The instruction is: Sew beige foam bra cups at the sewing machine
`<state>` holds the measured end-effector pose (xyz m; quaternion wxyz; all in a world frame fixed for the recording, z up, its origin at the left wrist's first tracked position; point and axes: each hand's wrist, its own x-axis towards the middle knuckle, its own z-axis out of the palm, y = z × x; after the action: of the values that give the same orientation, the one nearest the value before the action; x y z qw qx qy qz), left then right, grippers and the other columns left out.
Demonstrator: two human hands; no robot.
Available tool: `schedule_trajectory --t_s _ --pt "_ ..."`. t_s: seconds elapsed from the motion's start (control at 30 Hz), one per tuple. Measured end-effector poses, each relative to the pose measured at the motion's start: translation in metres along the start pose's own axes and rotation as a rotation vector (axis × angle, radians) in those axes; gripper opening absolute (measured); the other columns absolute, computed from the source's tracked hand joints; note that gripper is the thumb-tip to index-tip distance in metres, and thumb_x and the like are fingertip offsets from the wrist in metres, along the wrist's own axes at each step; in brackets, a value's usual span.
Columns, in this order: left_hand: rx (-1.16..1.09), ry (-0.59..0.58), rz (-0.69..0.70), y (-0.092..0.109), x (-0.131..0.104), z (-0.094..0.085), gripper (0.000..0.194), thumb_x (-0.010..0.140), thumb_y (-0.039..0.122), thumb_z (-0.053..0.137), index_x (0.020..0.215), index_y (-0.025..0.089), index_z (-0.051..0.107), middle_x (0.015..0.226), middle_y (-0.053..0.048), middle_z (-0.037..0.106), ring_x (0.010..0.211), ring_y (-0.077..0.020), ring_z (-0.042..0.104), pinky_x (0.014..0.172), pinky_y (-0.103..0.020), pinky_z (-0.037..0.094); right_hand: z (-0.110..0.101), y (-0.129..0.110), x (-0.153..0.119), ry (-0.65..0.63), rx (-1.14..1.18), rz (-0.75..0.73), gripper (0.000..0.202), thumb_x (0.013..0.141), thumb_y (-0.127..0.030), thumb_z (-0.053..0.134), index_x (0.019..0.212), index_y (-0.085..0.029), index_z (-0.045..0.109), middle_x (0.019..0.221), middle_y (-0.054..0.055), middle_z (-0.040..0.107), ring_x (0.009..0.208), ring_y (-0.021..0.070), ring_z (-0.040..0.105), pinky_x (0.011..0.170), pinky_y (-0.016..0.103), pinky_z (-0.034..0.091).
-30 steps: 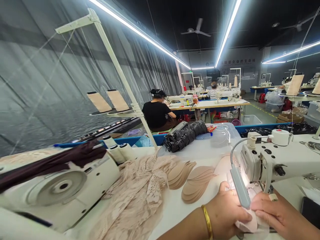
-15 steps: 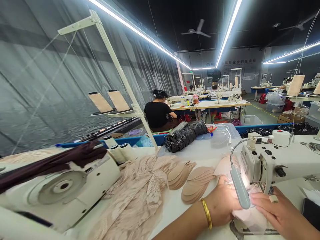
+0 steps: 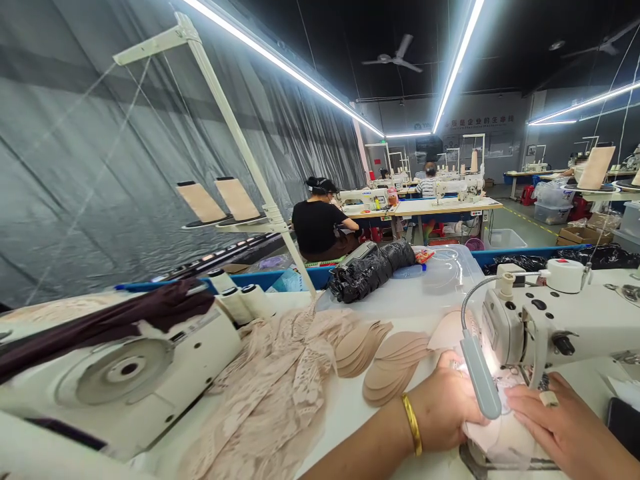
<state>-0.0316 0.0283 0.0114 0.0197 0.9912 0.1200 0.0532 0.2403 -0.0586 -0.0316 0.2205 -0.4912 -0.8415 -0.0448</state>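
Note:
Under the head of a white sewing machine (image 3: pixel 560 320) lies a pale pink piece of fabric (image 3: pixel 503 437), curved and partly see-through at its edge. My left hand (image 3: pixel 447 400), with a gold bangle at the wrist, grips its left side; the fingertips are partly hidden. On the right side of the piece my right hand (image 3: pixel 555 413) lies flat, fingers stretched toward the needle area. A ring-like band sits on one finger. A grey gooseneck lamp (image 3: pixel 480 377) lights the spot and blocks the needle from view.
Beige oval pads (image 3: pixel 395 367) lie fanned out left of my hand, beside a heap of beige lace (image 3: pixel 280 387). A black plastic bundle (image 3: pixel 370 270) rests behind them. Another machine (image 3: pixel 130 380) stands at left, with thread cones (image 3: pixel 237 199) above. A person (image 3: pixel 320 220) sits further back.
The fabric has shifted slightly under the machine head, and more of its lower part shows between my hands. My right hand has slid a little to the right. My left hand stays nearly in place.

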Motion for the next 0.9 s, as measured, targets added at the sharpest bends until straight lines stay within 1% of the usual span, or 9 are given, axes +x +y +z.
schedule_trajectory --t_s 0.13,0.23,0.37,0.47,0.6,0.7,0.8,0.9 --pt "-0.075 -0.021 -0.029 -0.002 0.001 -0.001 0.016 0.085 0.02 0.069 0.099 0.028 0.071 0.112 0.0 0.078 0.106 -0.0249 0.069 0.109 -0.049 0.036 0.001 -0.003 0.0 0.004 -0.053 0.014 0.029 0.107 -0.031 0.052 0.114 -0.034 0.08 0.111 0.007 0.082 0.097 0.0292 0.074 0.08 0.043 0.063" --pt "-0.087 -0.027 -0.028 -0.004 0.003 -0.002 0.015 0.085 0.02 0.069 0.098 0.027 0.069 0.113 0.0 0.078 0.105 -0.0245 0.069 0.107 -0.047 0.036 -0.001 -0.005 0.002 0.006 -0.051 0.026 0.03 0.108 -0.033 0.05 0.117 -0.033 0.079 0.115 0.006 0.082 0.098 0.0285 0.074 0.084 0.043 0.063" --pt "-0.121 0.007 -0.018 -0.003 0.005 -0.004 0.003 0.09 0.022 0.065 0.092 0.025 0.065 0.112 0.001 0.078 0.105 -0.0242 0.069 0.106 -0.047 0.034 -0.001 -0.005 0.003 0.021 -0.054 0.012 0.03 0.108 -0.033 0.052 0.122 -0.035 0.079 0.12 0.004 0.082 0.101 0.0287 0.075 0.085 0.043 0.064" --pt "-0.129 0.029 -0.026 -0.002 0.005 -0.006 0.007 0.093 0.022 0.062 0.086 0.023 0.062 0.108 0.002 0.078 0.102 -0.0229 0.068 0.103 -0.049 0.032 0.002 -0.002 0.002 0.022 -0.051 -0.026 0.028 0.106 -0.033 0.057 0.125 -0.036 0.078 0.12 0.002 0.082 0.104 0.0286 0.076 0.085 0.041 0.065" --pt "-0.118 0.023 -0.032 -0.001 0.006 -0.006 0.006 0.092 0.023 0.062 0.086 0.022 0.062 0.112 0.002 0.078 0.1 -0.0222 0.068 0.101 -0.052 0.031 0.002 0.001 0.002 0.062 -0.047 -0.048 0.028 0.103 -0.029 0.061 0.125 -0.036 0.077 0.117 0.002 0.082 0.097 0.027 0.078 0.081 0.039 0.066" --pt "-0.11 0.029 -0.023 -0.002 0.006 -0.003 0.004 0.093 0.023 0.062 0.089 0.022 0.062 0.108 0.003 0.078 0.099 -0.0215 0.068 0.099 -0.051 0.032 0.002 0.002 0.0 0.081 -0.044 -0.049 0.031 0.103 -0.028 0.059 0.128 -0.035 0.077 0.113 0.004 0.081 0.097 0.0259 0.079 0.081 0.036 0.067" --pt "-0.091 0.027 -0.028 -0.003 0.006 -0.001 0.004 0.091 0.023 0.063 0.087 0.022 0.062 0.103 0.004 0.077 0.098 -0.022 0.068 0.099 -0.052 0.032 0.003 0.005 -0.003 0.07 -0.048 -0.06 0.031 0.105 -0.03 0.057 0.127 -0.034 0.077 0.112 0.005 0.082 0.097 0.027 0.08 0.083 0.039 0.069" --pt "-0.062 0.014 -0.038 -0.002 0.006 -0.001 0.007 0.089 0.024 0.065 0.084 0.022 0.061 0.101 0.003 0.077 0.091 -0.0207 0.067 0.098 -0.053 0.033 0.008 0.01 -0.008 0.033 -0.083 -0.041 0.031 0.108 -0.034 0.052 0.122 -0.035 0.08 0.107 0.004 0.084 0.1 0.0292 0.081 0.084 0.042 0.07"
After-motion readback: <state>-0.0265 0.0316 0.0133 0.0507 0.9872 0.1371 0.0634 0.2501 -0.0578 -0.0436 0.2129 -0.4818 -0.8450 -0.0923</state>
